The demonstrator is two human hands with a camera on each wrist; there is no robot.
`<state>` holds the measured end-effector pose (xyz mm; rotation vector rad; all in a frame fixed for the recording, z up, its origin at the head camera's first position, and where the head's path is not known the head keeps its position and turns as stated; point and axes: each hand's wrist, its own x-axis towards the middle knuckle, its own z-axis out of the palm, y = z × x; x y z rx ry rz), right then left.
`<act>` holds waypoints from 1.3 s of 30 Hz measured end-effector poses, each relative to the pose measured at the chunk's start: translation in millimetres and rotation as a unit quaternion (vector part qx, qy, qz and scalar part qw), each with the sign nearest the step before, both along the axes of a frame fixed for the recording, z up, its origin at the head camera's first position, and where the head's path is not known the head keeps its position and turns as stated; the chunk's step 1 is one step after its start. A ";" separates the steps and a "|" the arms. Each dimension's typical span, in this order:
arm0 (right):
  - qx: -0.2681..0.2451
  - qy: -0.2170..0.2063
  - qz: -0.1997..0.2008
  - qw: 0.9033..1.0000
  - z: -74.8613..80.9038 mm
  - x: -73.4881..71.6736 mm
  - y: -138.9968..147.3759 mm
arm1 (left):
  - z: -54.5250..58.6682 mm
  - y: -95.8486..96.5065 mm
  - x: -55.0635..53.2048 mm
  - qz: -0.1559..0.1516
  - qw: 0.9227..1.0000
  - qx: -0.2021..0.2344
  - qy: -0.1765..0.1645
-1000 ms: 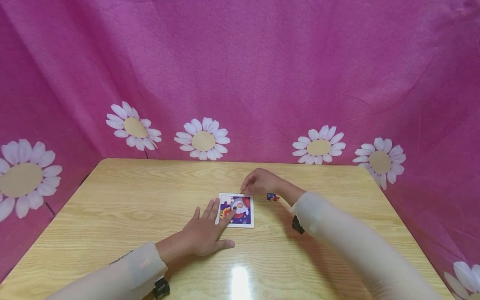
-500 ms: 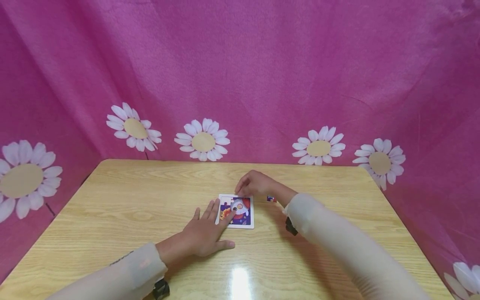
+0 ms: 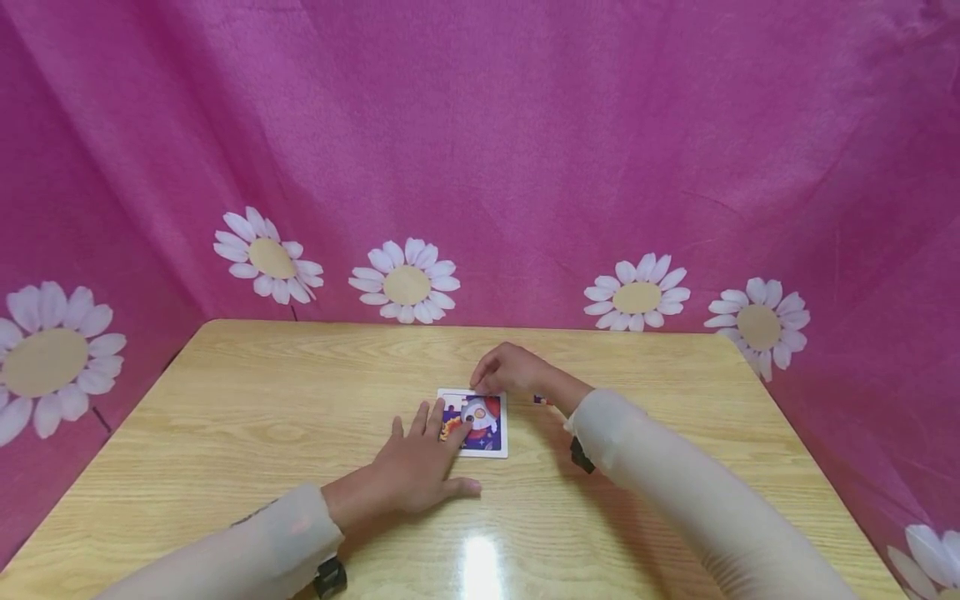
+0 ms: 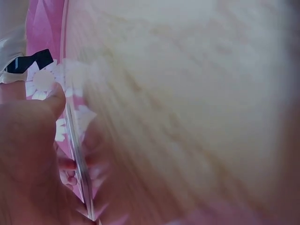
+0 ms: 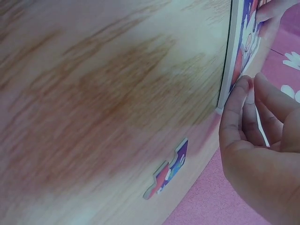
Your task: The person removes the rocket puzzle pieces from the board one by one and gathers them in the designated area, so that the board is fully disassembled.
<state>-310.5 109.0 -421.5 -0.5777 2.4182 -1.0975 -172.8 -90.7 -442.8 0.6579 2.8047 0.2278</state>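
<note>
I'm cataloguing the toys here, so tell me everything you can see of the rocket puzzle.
The rocket puzzle is a thin, squarish board with a white border, lying flat on the table. Its picture shows a white-and-red rocket with orange flames on purple-blue. A pale, unfilled gap shows towards its far left corner. The material could be card or wood. The left hand rests partly on its left side; the right hand is at its far edge, grip unclear.
</note>
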 end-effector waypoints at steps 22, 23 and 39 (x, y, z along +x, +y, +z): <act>0.037 0.018 0.048 0.998 6.7 2.4 -0.8 | 0.7 7.7 6.8 -0.001 0.999 -0.050 -0.006; 0.037 0.015 0.048 0.998 6.7 2.3 -1.0 | 0.7 7.9 6.8 -0.001 0.999 -0.049 -0.007; -0.007 -0.040 0.044 0.998 5.6 -1.4 -4.8 | 1.0 8.6 5.0 -0.004 0.998 -0.058 -0.015</act>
